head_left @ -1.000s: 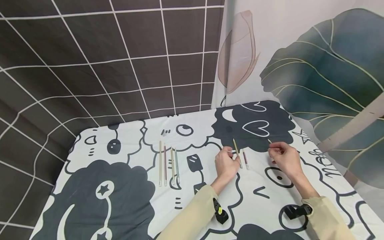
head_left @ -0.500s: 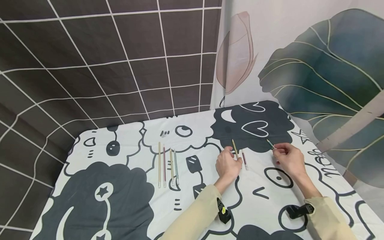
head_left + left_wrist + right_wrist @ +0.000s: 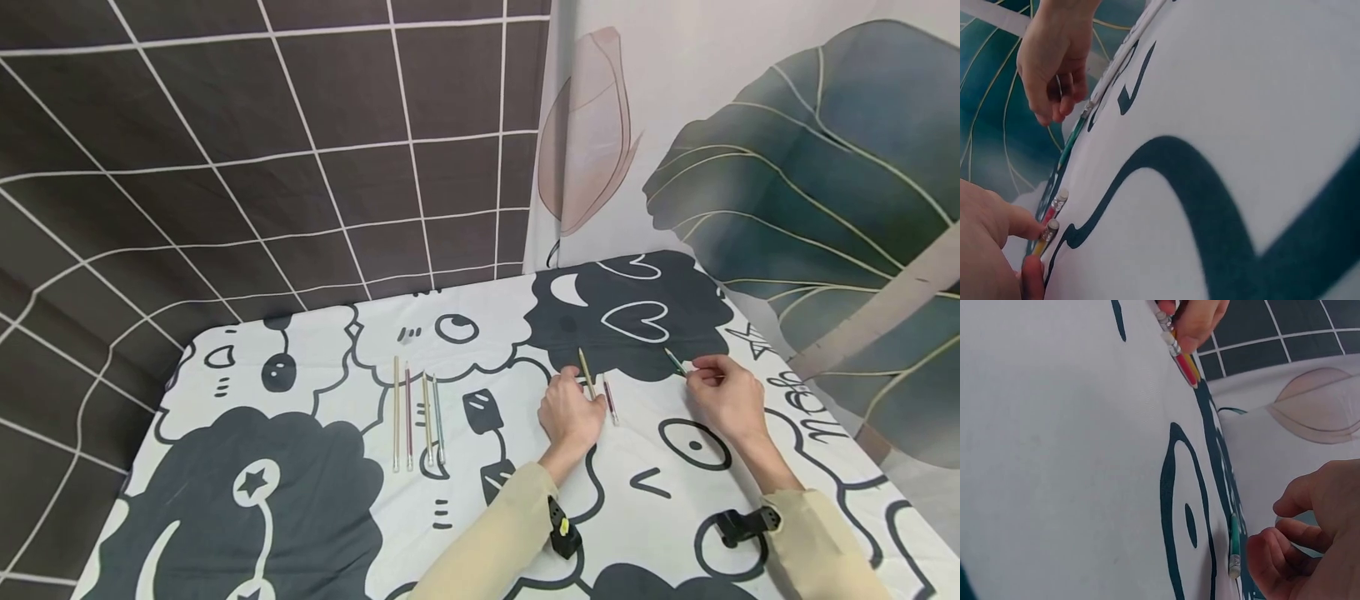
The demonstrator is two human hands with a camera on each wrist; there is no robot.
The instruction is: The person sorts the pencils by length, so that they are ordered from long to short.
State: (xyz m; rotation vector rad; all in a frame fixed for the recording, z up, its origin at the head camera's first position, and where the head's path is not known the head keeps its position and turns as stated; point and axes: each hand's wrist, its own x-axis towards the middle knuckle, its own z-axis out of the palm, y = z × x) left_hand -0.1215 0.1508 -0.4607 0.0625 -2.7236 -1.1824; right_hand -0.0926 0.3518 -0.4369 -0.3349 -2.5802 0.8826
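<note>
In the head view my left hand pinches a yellow pencil near its eraser end, thumb and forefinger at either side. The left wrist view shows that eraser by the fingertips. A short red pencil lies just right of it. My right hand hovers beside a green pencil, which lies slanted on the cloth. In the right wrist view the green pencil rests apart from the right hand's loosely bent fingers.
Several longer pencils lie side by side to the left. A black-and-white cartoon cloth covers the table. Behind it hang a dark grid curtain and a leaf-print sheet.
My right hand has drawn slightly right, leaving more of the green pencil showing, and its fingers have come off it. My left hand stays with the yellow pencil.
</note>
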